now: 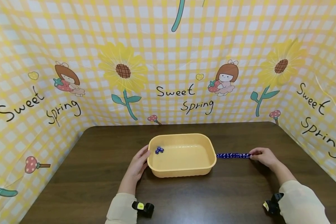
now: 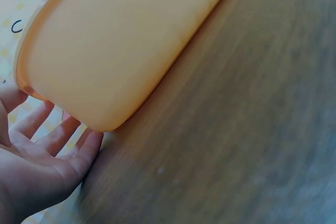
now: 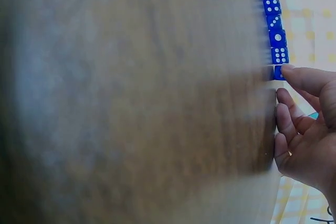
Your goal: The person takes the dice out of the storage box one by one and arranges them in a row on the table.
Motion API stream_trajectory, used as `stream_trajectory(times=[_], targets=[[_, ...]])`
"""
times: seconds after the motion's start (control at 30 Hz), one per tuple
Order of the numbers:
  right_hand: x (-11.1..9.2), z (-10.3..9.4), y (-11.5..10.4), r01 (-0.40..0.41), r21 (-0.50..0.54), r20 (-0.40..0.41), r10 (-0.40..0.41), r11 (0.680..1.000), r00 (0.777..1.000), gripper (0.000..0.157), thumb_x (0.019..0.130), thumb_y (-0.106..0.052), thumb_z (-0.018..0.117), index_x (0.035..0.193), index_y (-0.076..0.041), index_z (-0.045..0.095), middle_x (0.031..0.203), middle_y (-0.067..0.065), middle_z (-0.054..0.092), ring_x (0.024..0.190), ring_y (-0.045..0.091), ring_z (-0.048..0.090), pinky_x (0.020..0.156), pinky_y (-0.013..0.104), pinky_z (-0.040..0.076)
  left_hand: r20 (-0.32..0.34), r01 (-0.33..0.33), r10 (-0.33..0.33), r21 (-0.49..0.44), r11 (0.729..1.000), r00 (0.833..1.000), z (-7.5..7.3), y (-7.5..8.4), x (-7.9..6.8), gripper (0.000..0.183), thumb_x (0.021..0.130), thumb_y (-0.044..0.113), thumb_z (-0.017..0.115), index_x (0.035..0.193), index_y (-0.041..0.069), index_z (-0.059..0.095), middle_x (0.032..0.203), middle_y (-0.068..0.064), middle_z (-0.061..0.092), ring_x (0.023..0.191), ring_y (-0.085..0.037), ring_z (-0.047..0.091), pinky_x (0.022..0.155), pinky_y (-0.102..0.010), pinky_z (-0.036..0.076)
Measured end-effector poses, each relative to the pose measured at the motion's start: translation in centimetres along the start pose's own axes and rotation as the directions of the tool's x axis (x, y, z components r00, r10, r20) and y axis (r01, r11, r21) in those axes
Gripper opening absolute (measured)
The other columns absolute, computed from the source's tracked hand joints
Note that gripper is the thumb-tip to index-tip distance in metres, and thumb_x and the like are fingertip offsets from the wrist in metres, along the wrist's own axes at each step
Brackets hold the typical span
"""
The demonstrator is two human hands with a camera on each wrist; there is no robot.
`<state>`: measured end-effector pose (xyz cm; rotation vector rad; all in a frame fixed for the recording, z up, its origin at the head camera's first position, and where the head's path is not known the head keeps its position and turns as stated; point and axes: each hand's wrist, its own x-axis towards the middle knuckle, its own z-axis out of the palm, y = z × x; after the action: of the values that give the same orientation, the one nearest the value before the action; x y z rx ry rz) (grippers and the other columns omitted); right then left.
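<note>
My left hand (image 1: 137, 163) holds the left end of a pale yellow plastic tray (image 1: 179, 170), the thumb at its rim. In the left wrist view the fingertips meet the outside of its end wall. Several blue dice with white dots (image 1: 159, 150) lie grouped inside the tray near its left end. A straight row of blue dice (image 1: 232, 155) runs along the table from the tray's right end to my right hand (image 1: 264, 157). That hand pinches the end die (image 3: 279, 72) of the row between thumb and index finger, its other fingers loosely bent.
The tray stands on a dark brown wooden table (image 1: 182, 199). A yellow checked cloth (image 1: 168, 62) with printed flowers and lettering hangs behind the table and along both sides. A black wrist camera (image 1: 143, 209) sits at the left sleeve, and another (image 1: 273, 203) at the right.
</note>
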<state>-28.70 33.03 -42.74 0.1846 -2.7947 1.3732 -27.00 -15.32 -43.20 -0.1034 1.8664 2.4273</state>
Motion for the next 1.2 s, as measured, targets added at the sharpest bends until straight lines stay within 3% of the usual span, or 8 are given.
stream_trajectory(times=[0.57,0.9,1.2], targets=[[-0.1,-0.7,-1.0,-0.016,-0.052,0.042,0.018,0.999,0.999,0.031,0.075,-0.005,0.063,0.097,0.015,0.053,0.083,0.014,0.059,0.07,0.016,0.052,0.062,0.029,0.042,0.016,-0.004,0.004,-0.01,1.0,1.0,-0.1,0.0,0.0,0.045,0.09,0.013,0.045,0.132,0.004,0.032,0.131,-0.018,0.033,0.115,-0.031,0.034,0.09,-0.043,0.03],[1.0,-2.2,-4.4,0.039,-0.074,0.026,-0.037,0.996,0.999,0.038,0.081,-0.014,0.059,0.104,0.015,0.05,0.091,0.021,0.059,0.081,0.027,0.055,0.068,0.035,0.043,0.01,-0.003,0.003,-0.014,1.0,1.0,-0.1,0.0,0.0,0.044,0.09,0.012,0.045,0.131,0.004,0.033,0.131,-0.018,0.033,0.115,-0.031,0.035,0.09,-0.043,0.03],[3.0,-2.7,-7.7,0.092,-0.131,0.05,-0.086,0.987,0.995,0.04,0.083,-0.024,0.057,0.106,0.008,0.052,0.098,0.022,0.056,0.09,0.035,0.05,0.071,0.042,0.041,0.008,0.0,0.001,-0.013,1.0,1.0,-0.1,0.1,0.1,0.044,0.09,0.012,0.045,0.132,0.004,0.033,0.131,-0.017,0.033,0.115,-0.031,0.034,0.09,-0.043,0.03]])
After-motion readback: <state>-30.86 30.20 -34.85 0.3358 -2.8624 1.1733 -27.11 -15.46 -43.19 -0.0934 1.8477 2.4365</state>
